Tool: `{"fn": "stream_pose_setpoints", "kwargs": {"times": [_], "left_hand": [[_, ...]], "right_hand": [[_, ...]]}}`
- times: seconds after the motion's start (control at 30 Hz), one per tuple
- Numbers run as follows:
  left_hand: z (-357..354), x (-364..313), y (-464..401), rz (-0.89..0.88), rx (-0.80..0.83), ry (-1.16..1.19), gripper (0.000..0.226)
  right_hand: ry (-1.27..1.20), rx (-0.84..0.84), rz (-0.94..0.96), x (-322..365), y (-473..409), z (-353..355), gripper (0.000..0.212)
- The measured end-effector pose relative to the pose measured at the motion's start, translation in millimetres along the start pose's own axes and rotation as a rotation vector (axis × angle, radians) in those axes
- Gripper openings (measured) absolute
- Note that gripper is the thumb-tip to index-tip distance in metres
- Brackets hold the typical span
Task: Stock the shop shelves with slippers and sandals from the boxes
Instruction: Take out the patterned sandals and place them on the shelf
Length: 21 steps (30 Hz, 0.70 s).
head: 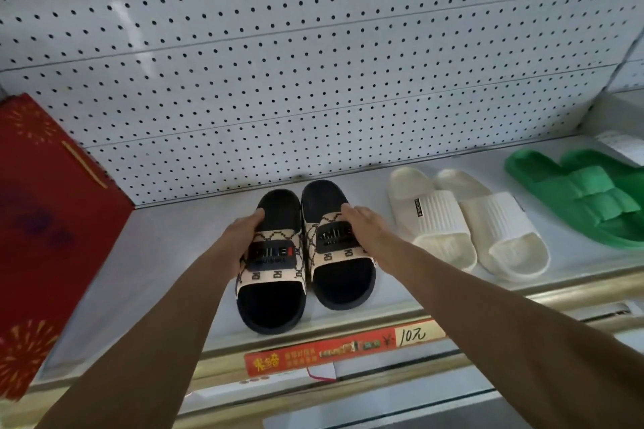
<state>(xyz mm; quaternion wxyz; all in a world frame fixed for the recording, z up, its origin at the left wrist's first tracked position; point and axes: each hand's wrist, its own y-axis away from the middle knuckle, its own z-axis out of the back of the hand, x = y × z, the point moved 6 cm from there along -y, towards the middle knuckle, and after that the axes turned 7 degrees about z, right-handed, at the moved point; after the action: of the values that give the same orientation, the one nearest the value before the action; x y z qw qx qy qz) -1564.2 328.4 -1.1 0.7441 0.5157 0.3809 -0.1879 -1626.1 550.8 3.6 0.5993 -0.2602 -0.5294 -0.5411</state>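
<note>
A pair of black slippers with beige patterned straps stands on the white shelf (167, 254), toes towards me. My left hand (244, 237) grips the left slipper (268, 303) at the outer side of its strap, thumb on top. My right hand (366, 233) holds the right slipper (343, 286) at the outer side of its strap, fingers laid over the top edge. Both slippers touch the shelf and sit side by side, the left one a little nearer to me.
A cream pair of slides (463, 223) and a green pair (585, 198) stand to the right on the same shelf. A red box (41, 219) leans at the left end. Pegboard (313, 63) backs the shelf. A red price strip (345, 348) runs along the front edge.
</note>
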Motion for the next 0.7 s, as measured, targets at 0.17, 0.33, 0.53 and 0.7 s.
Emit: {"fn": "stream_pose_setpoints", "kwargs": {"times": [0.17, 0.33, 0.53, 0.7], "left_hand": [[-4.5, 0.1, 4.7, 0.01, -0.002, -0.084, 0.046], [2.6, -0.6, 3.9, 0.008, -0.146, -0.192, 0.082], [-37.9, -34.1, 75.2, -0.463, -0.38, -0.188, 0.034], [-122.0, -34.2, 120.5, -0.459, -0.116, 0.072, 0.021]], "right_hand": [[0.003, 0.115, -0.004, 5.8, 11.8, 4.5, 0.04], [0.043, 0.123, 0.041, 7.3, 25.7, 9.5, 0.03], [-0.057, 0.082, 0.104, 11.0, 60.7, 52.4, 0.033], [-0.269, -0.039, 0.132, -3.5, 103.5, 133.0, 0.014]]}}
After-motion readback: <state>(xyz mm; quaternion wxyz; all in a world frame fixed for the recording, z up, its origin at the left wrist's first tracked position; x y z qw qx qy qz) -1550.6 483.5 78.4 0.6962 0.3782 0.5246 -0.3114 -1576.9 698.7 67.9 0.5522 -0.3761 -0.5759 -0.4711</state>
